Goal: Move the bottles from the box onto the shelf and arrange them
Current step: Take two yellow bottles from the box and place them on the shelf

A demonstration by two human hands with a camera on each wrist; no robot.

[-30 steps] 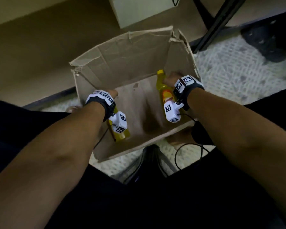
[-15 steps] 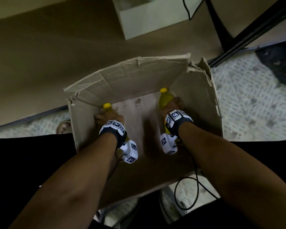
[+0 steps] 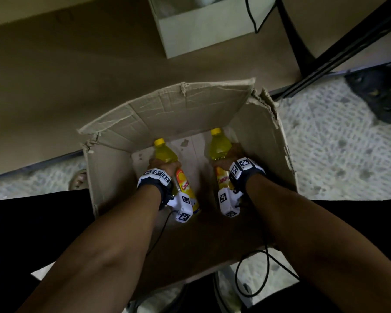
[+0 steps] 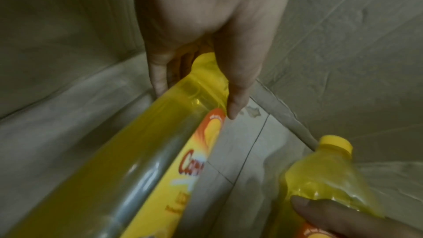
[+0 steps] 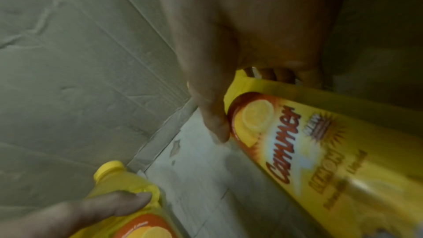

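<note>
While deep inside the open cardboard box [image 3: 181,109], left hand [image 3: 164,164] wrapped round the shoulder of the left yellow bottle [image 3: 167,154], thumb [image 4: 235,86] laid along one side and fingers [image 4: 158,75] curled behind the other. Right hand [image 3: 229,158] likewise clasped round the right yellow bottle [image 3: 219,145] just above its orange label, thumb [image 5: 213,115] down the near side, fingers [image 5: 274,74] curled round the far side. Both bottles within the box walls, tilted with yellow caps toward the far wall, well apart from each other; whether their bases touch the box floor, impossible to tell. White tagged wrist units [image 3: 183,206] strapped on both forearms, black cable [image 3: 253,274] looping below the right one. Beyond the box, pale shelf board [image 3: 77,75] with a small white carton [image 3: 208,30] on it; patterned floor [image 3: 336,154] to the right.
</note>
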